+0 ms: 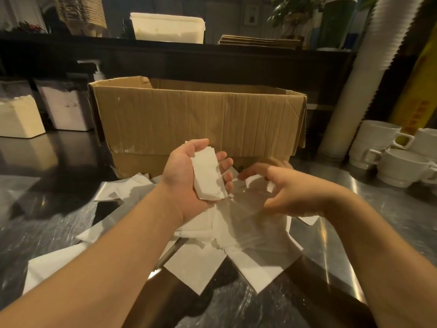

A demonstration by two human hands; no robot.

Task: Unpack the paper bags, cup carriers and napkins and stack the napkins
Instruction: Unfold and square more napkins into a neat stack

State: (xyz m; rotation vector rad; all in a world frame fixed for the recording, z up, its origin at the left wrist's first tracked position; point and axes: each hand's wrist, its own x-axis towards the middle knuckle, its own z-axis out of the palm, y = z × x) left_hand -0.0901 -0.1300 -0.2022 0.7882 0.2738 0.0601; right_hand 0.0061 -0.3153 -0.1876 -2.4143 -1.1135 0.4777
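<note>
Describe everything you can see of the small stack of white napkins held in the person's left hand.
The small stack of white paper napkins is a narrow, folded bundle of thin, soft-looking sheets, its edges roughly lined up and its lower corner slightly ragged. It lies tilted in the upturned palm of the left hand, whose fingers curl around its far edge. It is held above the loose white napkins scattered on the shiny metal counter, in front of the open brown cardboard box. The right hand reaches nearby, not touching it.

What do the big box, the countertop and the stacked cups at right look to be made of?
Box: corrugated cardboard, matte brown, ribbed and creased. Countertop: probably stainless steel, with mirror-like glare streaks. Cups: likely glazed white ceramic, smooth with a soft sheen.
</note>
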